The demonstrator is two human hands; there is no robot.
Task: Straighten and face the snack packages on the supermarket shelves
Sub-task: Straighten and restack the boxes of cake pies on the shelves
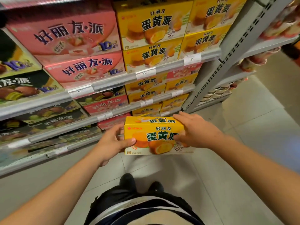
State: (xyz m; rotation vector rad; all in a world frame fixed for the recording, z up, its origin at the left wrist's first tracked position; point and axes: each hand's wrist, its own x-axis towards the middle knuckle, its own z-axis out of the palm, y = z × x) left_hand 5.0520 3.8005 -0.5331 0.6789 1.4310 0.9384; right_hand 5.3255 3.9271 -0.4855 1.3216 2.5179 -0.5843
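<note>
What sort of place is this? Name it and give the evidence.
Very likely a supermarket snack aisle. Tiered metal shelves hold stacked yellow pie boxes and pink pie boxes, with price tags clipped to the shelf rails. Both hands grip one yellow box.

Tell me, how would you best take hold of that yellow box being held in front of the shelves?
By its two short ends, one hand from each side. The yellow box is wide and flat-faced, so the left hand and right hand grip opposite ends, which leaves its printed front mostly visible for facing.
</note>
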